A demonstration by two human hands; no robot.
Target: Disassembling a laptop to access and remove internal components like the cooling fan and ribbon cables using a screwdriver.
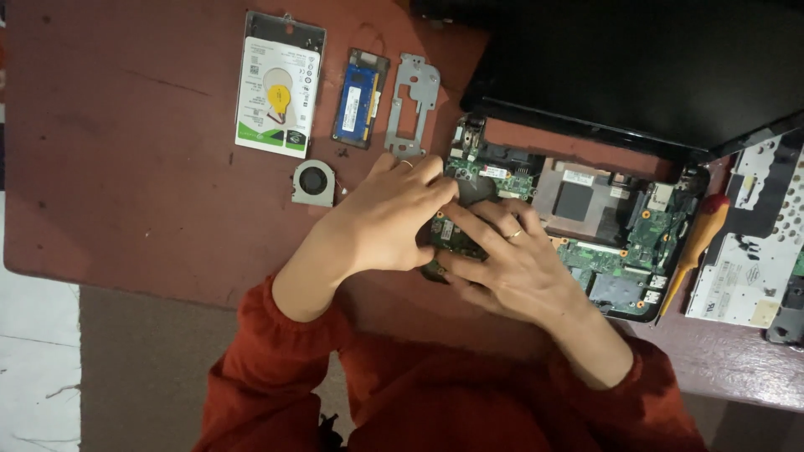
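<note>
Two hands, left hand (392, 216) & right hand (511, 264), press 1 motherboard (615, 255), grip prob. empty.

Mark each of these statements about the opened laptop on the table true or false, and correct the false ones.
1. Both hands rest on the green circuit board. True: left hand, right hand.
2. The small fan sits inside the laptop. False: it lies on the table, left of the hands.
3. The orange-handled screwdriver is in the right hand. False: it lies by the laptop's right edge.
4. The memory module lies between the hard drive and a metal bracket. True.
</note>
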